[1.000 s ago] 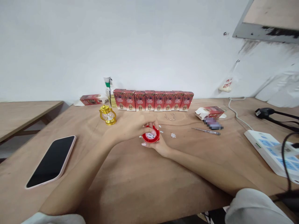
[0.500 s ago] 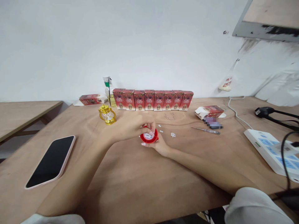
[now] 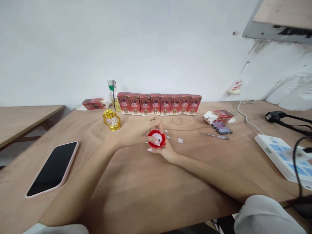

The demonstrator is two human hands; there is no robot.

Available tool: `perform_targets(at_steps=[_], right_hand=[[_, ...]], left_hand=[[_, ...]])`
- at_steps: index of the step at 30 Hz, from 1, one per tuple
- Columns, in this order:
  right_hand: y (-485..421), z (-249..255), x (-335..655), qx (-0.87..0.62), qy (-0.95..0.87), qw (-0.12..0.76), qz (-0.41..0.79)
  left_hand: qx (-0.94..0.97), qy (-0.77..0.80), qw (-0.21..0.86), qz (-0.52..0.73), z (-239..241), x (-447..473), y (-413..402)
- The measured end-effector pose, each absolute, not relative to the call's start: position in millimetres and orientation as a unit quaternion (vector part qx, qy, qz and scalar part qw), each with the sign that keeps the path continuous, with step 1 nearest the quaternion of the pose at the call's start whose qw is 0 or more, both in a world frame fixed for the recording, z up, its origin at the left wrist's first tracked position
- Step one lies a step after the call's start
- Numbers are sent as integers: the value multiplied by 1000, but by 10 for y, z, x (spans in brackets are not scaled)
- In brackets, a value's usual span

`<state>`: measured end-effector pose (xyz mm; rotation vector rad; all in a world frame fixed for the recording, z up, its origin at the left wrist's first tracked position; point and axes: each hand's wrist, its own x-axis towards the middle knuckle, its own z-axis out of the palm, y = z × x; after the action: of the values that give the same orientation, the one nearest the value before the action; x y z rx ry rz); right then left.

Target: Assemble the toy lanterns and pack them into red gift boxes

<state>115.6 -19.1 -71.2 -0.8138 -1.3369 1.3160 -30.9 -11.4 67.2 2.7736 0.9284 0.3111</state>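
Both hands closed on a red round part (image 3: 157, 138), in front of the row of red boxes (image 3: 159, 104).
The right hand (image 3: 167, 152) cups the part from below, and the left hand (image 3: 135, 131) grips it from above with fingertips on its white face. It is held just above the table (image 3: 146, 188). Near it, closer to the boxes, lie small white pieces (image 3: 180, 140). A gold lantern (image 3: 111, 120) stands by the left end of the row, and a screwdriver (image 3: 214, 136) lies beyond the right end.

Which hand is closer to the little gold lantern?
Left. The left hand is just right of the lantern; the right hand is farther right, cupping the red piece both hands hold.
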Motion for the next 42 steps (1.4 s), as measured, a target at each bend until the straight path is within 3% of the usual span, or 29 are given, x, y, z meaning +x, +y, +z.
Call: perform_targets(at_steps=[5, 10, 19, 24, 34, 42], right_hand=[[-197, -701, 1167, -339, -562, 510, 556], [-197, -702, 1165, -350, -555, 515, 551], [-175, -761, 1171, -393, -522, 515, 554], [-172, -791, 1171, -410, -502, 519, 557], [-194, -739, 1186, -348, -544, 504, 573], [-186, -740, 1161, -321, -512, 526, 599]], left_hand=[[899, 357, 234, 96, 658, -337, -60], [864, 284, 413, 40, 601, -318, 59], [751, 297, 582, 92, 439, -139, 59], [741, 279, 600, 116, 408, -91, 41], [788, 301, 523, 123, 388, -208, 189], [764, 399, 472, 184, 459, -379, 259]])
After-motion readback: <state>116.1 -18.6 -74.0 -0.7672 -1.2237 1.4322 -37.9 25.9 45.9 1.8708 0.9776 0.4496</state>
